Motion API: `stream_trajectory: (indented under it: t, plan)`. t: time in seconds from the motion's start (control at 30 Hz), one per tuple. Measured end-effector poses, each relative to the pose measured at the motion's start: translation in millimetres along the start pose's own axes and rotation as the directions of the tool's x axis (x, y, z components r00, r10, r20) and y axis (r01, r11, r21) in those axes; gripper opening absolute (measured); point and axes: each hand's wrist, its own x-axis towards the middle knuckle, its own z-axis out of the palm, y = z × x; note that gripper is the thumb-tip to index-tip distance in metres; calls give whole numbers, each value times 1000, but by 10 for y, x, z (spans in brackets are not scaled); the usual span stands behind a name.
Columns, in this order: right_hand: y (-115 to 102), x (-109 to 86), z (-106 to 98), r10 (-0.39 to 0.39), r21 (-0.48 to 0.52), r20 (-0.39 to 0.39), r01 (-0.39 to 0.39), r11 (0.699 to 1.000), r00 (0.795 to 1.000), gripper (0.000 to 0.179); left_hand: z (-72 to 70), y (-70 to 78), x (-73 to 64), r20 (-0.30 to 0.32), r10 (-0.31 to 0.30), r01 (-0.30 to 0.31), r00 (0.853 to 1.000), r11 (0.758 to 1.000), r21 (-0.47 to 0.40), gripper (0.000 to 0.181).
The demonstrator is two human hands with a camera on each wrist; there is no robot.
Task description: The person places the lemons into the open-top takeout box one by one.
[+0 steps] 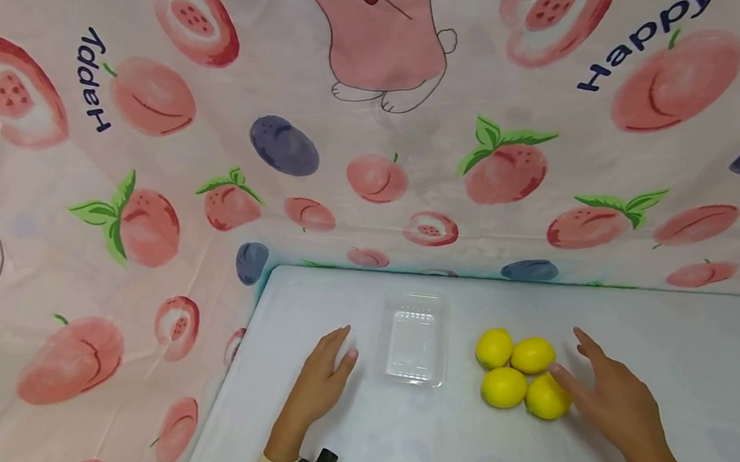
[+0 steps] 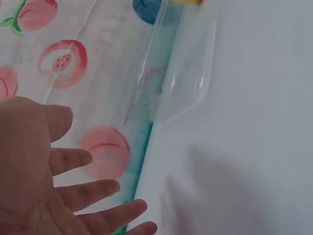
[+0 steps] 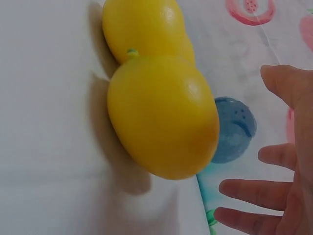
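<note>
Tabletop (image 1: 419,431) bears lemons (image 1: 504,387) near spread right hand (image 1: 620,403), clear box (image 1: 413,343) near spread left hand (image 1: 323,377).

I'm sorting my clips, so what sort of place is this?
Probably a makeshift tabletop filming corner, though I can't be sure: a white table, a fruit-printed cloth hung behind it, and four yellow lemons beside a clear plastic container.
</note>
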Motion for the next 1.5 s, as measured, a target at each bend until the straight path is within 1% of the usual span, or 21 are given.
stream_trajectory:
  t: [0.1, 0.17, 0.27, 0.4, 0.5, 0.7, 0.87, 1.03, 1.1, 1.23, 1.4, 1.5]
  plan:
    - [-36, 31, 31, 4, 17, -7, -4, 1000, 1000, 96, 101, 27, 30, 0, -9, 9, 1000, 995, -102, 60]
    - [-53, 56, 54, 14, 24, -6, -14, 1000, 1000, 96, 171, 45, 60, -6, -15, 14, 1000, 986, -166, 59]
    - [-82, 94, 90, 40, 34, 13, -40, 999, 999, 97, 263, 90, 119, -15, -44, 39, 999, 968, -248, 57]
    - [-152, 130, 138, 76, 51, 21, -77, 996, 997, 97, 353, 128, 221, -23, -74, 63, 997, 949, -309, 53]
    - [-206, 152, 172, 92, 63, 12, -93, 994, 996, 95, 406, 118, 316, -22, -64, 53, 998, 939, -340, 50]
    - [-234, 200, 281, 103, 63, 3, -103, 993, 995, 95, 528, 49, 484, 0, -45, 40, 999, 903, -428, 51]
    - [-243, 220, 336, 124, 58, 19, -125, 990, 992, 98, 596, -4, 554, 20, -40, 45, 999, 889, -455, 51]
    - [-266, 237, 349, 120, 71, 17, -121, 990, 993, 101, 620, -45, 581, 25, -39, 46, 999, 859, -509, 52]
    - [-269, 243, 352, 120, 74, 17, -121, 990, 993, 102, 631, -53, 581, 30, -40, 50, 999, 842, -537, 51]
    - [-270, 246, 357, 126, 66, 23, -127, 990, 992, 103, 660, -66, 580, 38, -33, 49, 999, 823, -565, 52]
    - [-283, 243, 359, 120, 59, 21, -121, 991, 993, 101, 680, -67, 591, 26, -14, 27, 1000, 824, -566, 52]
    - [-294, 241, 359, 114, 59, 12, -115, 992, 993, 99, 694, -78, 593, 26, -20, 31, 999, 839, -544, 52]
